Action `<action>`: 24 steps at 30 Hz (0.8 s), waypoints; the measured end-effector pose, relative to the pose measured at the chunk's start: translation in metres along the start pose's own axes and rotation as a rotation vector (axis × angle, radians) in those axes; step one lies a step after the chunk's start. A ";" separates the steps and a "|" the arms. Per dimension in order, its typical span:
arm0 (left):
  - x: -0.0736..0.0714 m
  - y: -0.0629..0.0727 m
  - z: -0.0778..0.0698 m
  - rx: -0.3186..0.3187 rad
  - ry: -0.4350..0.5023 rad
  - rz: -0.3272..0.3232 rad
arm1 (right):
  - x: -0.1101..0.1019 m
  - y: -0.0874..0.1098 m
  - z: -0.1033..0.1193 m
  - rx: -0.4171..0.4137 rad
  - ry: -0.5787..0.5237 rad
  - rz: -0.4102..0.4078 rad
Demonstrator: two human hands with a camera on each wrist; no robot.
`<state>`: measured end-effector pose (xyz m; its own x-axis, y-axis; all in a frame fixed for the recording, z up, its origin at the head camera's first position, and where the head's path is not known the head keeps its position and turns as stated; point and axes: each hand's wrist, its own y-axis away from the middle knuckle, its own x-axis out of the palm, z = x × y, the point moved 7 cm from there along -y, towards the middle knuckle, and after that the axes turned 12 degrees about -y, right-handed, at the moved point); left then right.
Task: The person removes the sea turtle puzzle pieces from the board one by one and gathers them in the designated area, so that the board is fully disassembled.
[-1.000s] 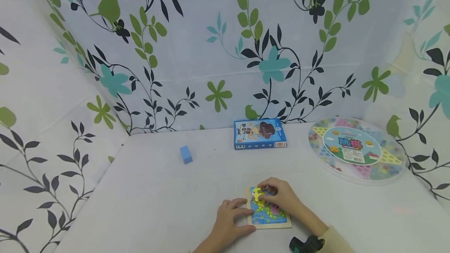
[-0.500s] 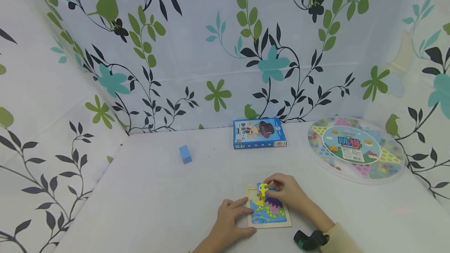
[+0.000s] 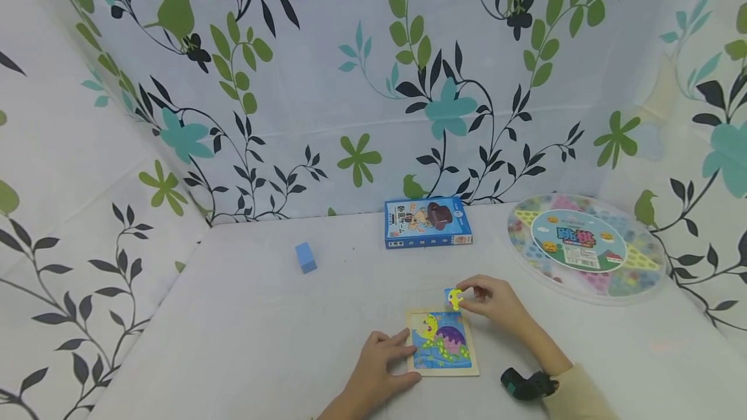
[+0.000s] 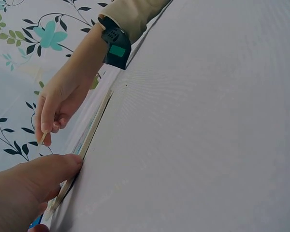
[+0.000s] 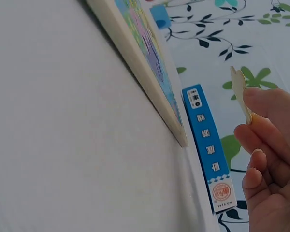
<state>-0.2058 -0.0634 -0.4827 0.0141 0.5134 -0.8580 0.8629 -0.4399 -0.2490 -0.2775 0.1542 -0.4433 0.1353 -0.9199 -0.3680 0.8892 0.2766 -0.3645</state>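
A small wooden jigsaw puzzle (image 3: 449,342) with a sea-animal picture lies flat in its pale frame; bare wood shows at its upper left corner. My left hand (image 3: 380,365) rests against the frame's left side, fingers spread on the edge and the thumb near the lower left corner. In the left wrist view the thumb (image 4: 63,166) touches the frame's rim (image 4: 97,121). Just above the frame, my right hand (image 3: 496,303) pinches a blue and yellow puzzle piece (image 3: 452,299) between thumb and fingertips. Its thin wooden edge (image 5: 239,92) faces the right wrist camera.
A blue game box (image 3: 428,224) lies at the back of the white table (image 3: 245,336). To its right sits a round Chinese checkers set (image 3: 583,245) under a clear cover. A small blue block (image 3: 306,258) lies at left. Patterned cloth (image 3: 315,83) hangs behind.
My right hand has lifted the puzzle piece out of the upper left of the puzzle and carried it up and to the right. My left hand has stayed at the frame.
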 end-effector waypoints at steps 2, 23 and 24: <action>0.000 0.000 -0.001 0.003 0.005 0.002 | -0.007 0.001 0.008 -0.010 0.015 -0.022; -0.006 -0.001 -0.009 0.095 -0.102 -0.091 | -0.034 0.007 -0.040 -0.019 0.098 -0.075; -0.006 -0.002 -0.009 0.086 -0.093 -0.085 | -0.034 0.008 -0.041 -0.017 0.117 -0.076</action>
<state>-0.2027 -0.0595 -0.4729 -0.1076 0.4832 -0.8689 0.8122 -0.4613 -0.3571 -0.2935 0.1993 -0.4688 0.0154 -0.9001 -0.4354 0.8873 0.2130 -0.4090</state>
